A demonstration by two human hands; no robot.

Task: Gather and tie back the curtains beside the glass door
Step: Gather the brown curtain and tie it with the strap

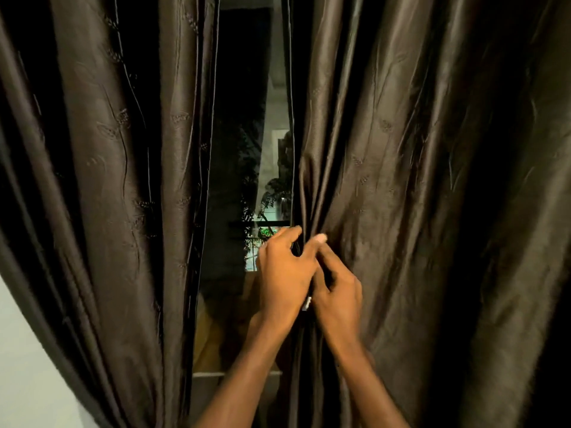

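Right curtain (417,180): hangs to the right of and behind both hands, its inner edge bunched at the fingertips. Left curtain (108,180): well to the left of the hands, loose, untied. Glass door (247,149): visible in the gap just left of the hands, dark outside.

Left hand (282,273): fingers curled round the right curtain's hemmed edge, gripping it. Right hand (336,288): touching the left, fingers pinching the adjacent folds.

Judgement: gathering has only begun. To do it well, the person should feed pleats hand over hand toward the right, keeping the bundle tight; slippery satin-like cloth may slide out.

Pale wall (27,366): far lower left of the hands. No tie-back visible.
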